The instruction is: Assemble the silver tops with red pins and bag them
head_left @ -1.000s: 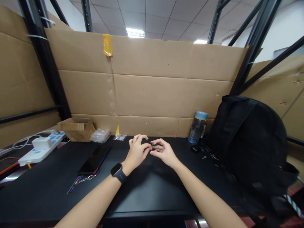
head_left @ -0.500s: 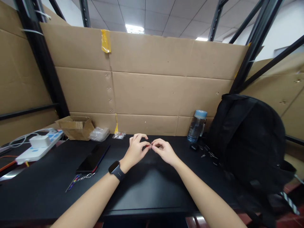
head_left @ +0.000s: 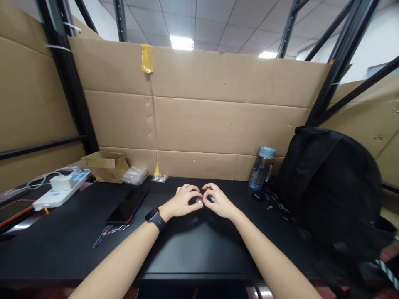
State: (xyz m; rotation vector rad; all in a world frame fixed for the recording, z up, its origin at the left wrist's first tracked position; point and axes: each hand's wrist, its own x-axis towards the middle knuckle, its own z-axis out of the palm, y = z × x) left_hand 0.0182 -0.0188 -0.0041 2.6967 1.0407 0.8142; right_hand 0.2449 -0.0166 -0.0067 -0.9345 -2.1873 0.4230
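Over the black table [head_left: 181,253], my left hand [head_left: 185,201] and my right hand [head_left: 220,202] meet with their fingertips nearly touching. The thumb and fingers of my left hand are curled around a small, shiny, reddish-brown piece [head_left: 198,200], too small to name. A small pale, shiny bit [head_left: 212,199] shows inside the curl of my right thumb and forefinger; its kind is unclear. A dark smartwatch [head_left: 156,219] is strapped on my left wrist.
On the left lie a phone [head_left: 127,205] with a chain strap, a power strip [head_left: 62,191], an opened cardboard box [head_left: 107,166] and clear plastic packets [head_left: 135,175]. A water bottle [head_left: 262,168], keys [head_left: 274,203] and a black backpack [head_left: 330,187] occupy the right. Cardboard [head_left: 199,124] walls the back.
My fingers have gone from a pinch on a thin piece with red at its edge to a rounder curl, hands slightly closer together. The view has shifted a little to the left.
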